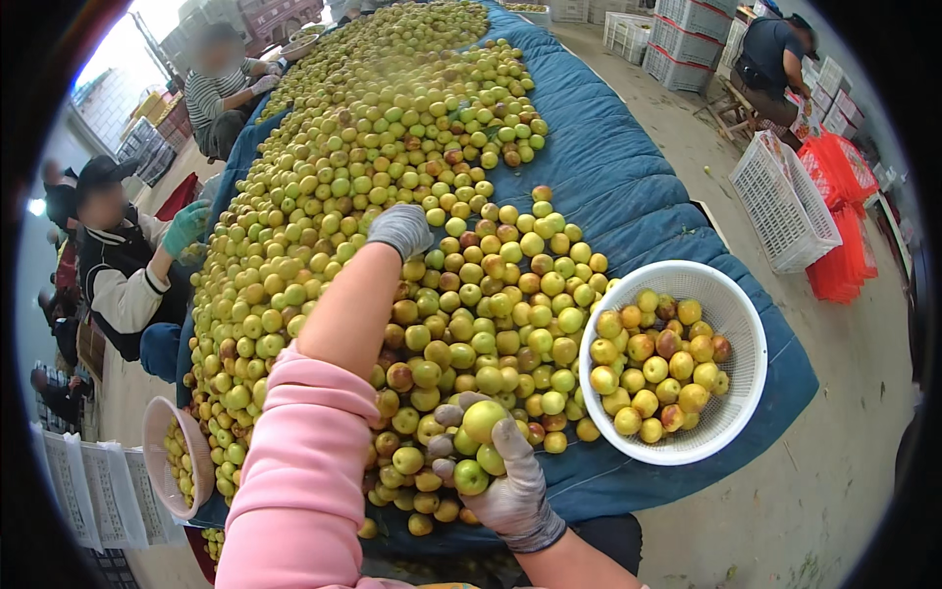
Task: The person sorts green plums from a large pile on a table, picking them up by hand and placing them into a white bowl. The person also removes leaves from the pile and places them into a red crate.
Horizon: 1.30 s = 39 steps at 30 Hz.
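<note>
A large heap of green and reddish jujube fruits (294,243) covers a blue quilted cloth (603,169). My left hand (401,230), in a grey knit glove, reaches out over the middle of the heap; its fingertips point down and away, so whether they grip a fruit is hidden. Nearer to me, my right hand (500,471), in a pale glove with a grey cuff, is cupped around several green fruits (484,421) at the heap's near edge. Right of the heap stands a white perforated plastic basket (751,368), partly filled with yellow and reddish fruits (668,361).
A pale pink basket (153,449) with fruits sits at the lower left. Two people (121,258) (213,96) sit along the left side. At the right are a white crate (780,213), red mesh bags (846,243), stacked crates (684,44) and a seated person (769,66).
</note>
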Each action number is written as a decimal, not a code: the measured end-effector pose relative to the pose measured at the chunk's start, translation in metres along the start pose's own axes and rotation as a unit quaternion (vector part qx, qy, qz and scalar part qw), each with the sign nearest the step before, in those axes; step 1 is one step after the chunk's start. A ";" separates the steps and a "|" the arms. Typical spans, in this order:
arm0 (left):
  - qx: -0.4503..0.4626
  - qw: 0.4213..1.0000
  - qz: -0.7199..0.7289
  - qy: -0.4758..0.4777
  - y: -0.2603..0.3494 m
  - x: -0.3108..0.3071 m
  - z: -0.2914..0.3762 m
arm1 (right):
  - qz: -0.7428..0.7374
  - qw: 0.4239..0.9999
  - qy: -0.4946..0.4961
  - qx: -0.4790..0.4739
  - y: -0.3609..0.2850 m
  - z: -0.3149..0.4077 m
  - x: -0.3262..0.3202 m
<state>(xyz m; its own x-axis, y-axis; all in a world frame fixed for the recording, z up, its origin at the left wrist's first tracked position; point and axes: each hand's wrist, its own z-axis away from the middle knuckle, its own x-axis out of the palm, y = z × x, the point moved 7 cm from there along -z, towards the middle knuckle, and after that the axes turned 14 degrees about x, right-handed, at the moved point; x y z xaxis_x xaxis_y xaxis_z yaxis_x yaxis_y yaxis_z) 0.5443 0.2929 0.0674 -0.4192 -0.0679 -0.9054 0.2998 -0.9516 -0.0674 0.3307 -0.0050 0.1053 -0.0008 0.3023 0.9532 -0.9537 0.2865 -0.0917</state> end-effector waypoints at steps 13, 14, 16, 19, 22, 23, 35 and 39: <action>0.273 0.962 -0.017 0.002 0.231 -0.018 0.026 | -0.024 0.997 -0.051 -0.056 -0.001 0.009 0.005; 0.242 0.970 -0.008 -0.036 0.230 -0.018 0.018 | -0.016 0.997 -0.039 -0.063 -0.003 0.011 0.004; 0.218 0.971 0.002 -0.099 0.230 -0.015 0.010 | -0.032 0.996 -0.042 -0.071 -0.006 0.016 0.007; 0.241 0.967 -0.008 -0.087 0.231 -0.024 0.021 | 0.037 0.996 -0.050 -0.060 -0.005 0.022 0.010; 0.286 0.943 0.157 0.062 0.195 -0.032 0.036 | 0.046 0.997 -0.044 -0.044 0.003 0.027 0.016; 0.291 0.923 0.230 0.098 0.179 -0.030 0.038 | 0.054 0.997 -0.041 -0.040 0.005 0.029 0.018; 0.209 0.973 -0.072 -0.068 0.146 0.023 0.131 | -0.146 0.976 -0.158 -0.023 0.010 0.033 0.002; 0.190 0.973 -0.072 -0.111 0.154 0.019 0.135 | -0.159 0.979 -0.116 -0.054 0.006 0.035 0.006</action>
<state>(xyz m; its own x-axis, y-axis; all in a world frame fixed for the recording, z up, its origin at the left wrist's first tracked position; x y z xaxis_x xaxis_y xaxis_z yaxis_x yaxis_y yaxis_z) 0.4669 0.1052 0.0960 -0.6208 0.0507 -0.7823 -0.0968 -0.9952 0.0124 0.3148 -0.0330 0.1203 0.2108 -0.0279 0.9771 -0.8791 0.4317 0.2020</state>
